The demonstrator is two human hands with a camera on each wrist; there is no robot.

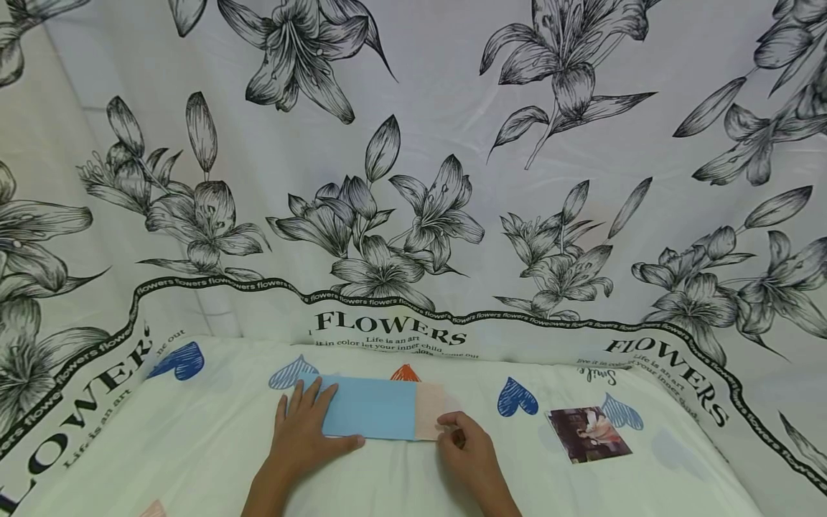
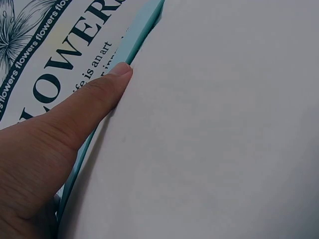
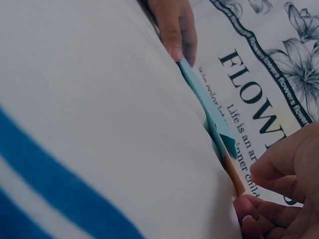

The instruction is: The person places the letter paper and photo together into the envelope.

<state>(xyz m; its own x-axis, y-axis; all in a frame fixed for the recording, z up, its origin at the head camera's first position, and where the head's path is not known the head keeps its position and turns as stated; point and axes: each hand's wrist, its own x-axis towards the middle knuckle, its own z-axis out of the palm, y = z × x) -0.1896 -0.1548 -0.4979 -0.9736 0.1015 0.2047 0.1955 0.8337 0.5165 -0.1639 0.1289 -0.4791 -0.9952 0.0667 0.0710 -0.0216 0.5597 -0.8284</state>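
A light blue paper envelope [image 1: 371, 408] lies flat on the white bedding, longer from left to right. Out of its right end sticks a strip of peach-coloured paper [image 1: 429, 411]. My left hand [image 1: 309, 424] rests on the envelope's left part with fingers spread, its thumb along the near edge. In the left wrist view the thumb [image 2: 94, 102] presses on the blue edge. My right hand [image 1: 470, 449] pinches the peach paper at its right end, with fingers curled. From the right wrist view, those fingertips [image 3: 246, 204] are right at the paper's end.
To the right lies a photo print [image 1: 589, 434] with a dark red and pink picture. The bedding [image 1: 213, 445] has printed hearts, such as a blue heart [image 1: 517, 397]. Behind hangs a white curtain [image 1: 439, 93] with black flower drawings and lettering.
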